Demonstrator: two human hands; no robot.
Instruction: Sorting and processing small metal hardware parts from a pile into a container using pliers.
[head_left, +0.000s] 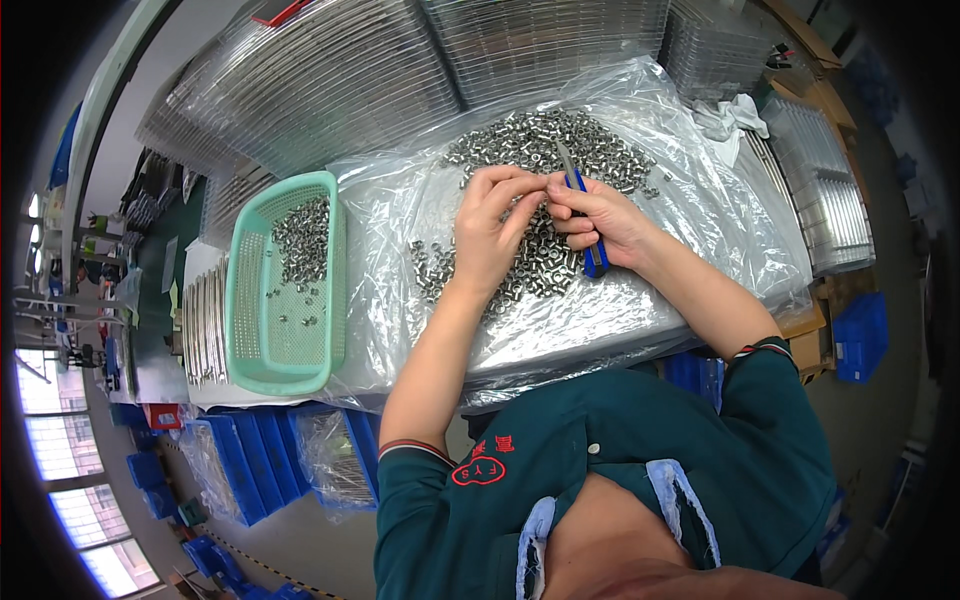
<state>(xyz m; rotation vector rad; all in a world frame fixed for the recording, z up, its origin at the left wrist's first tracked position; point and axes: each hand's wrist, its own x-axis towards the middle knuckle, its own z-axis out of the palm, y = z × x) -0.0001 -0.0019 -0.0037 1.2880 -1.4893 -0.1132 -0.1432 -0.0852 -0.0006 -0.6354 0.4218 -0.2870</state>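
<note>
Over a spread of small shiny metal fittings (542,268), my two hands meet fingertip to fingertip. My right hand (612,222) is closed round a blue utility knife (592,255), its blade pointing away from me. The thumb and forefinger of that hand press toward the left fingertips. My left hand (490,228) is closed in a pinch; whatever sits between its fingertips is too small to make out. Beyond the hands lies a larger heap of the same metal fittings (600,150), on clear plastic sheeting (710,220).
To the left, a light green plastic basket (268,368) holds more fittings. Stacked clear trays (320,90) line the far side. A white cloth (735,118) lies at the far right. Blue bins (255,460) stand below the table's front edge, with a blue crate (860,335) at right.
</note>
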